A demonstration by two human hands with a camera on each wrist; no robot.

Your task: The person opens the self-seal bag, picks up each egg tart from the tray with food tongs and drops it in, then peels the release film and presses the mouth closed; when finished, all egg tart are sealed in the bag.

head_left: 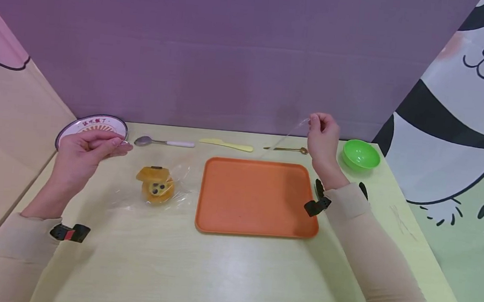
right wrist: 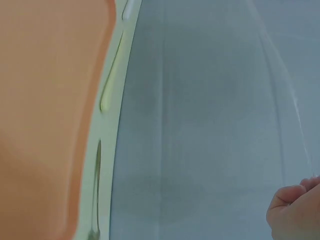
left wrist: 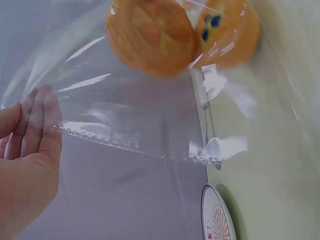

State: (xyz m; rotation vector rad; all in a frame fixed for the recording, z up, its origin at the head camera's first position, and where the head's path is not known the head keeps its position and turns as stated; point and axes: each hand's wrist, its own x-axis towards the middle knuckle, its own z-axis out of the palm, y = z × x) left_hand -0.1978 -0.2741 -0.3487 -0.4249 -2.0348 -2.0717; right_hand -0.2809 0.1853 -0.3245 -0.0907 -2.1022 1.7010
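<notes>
A clear plastic bag with a jagged edge lies around a round orange-yellow pastry-like piece with dark blue spots and a second orange piece. My left hand pinches the bag's edge above the table, left of these pieces; the left wrist view shows this hand at the jagged edge. Raised behind the orange tray, my right hand pinches a thin clear plastic strip slanting down to the left. Whether the strip joins the bag I cannot tell.
Along the back of the table lie a plate, a spoon with a pale handle, a yellow knife and a small gold spoon. A green bowl stands at the back right. A purple wall closes the back.
</notes>
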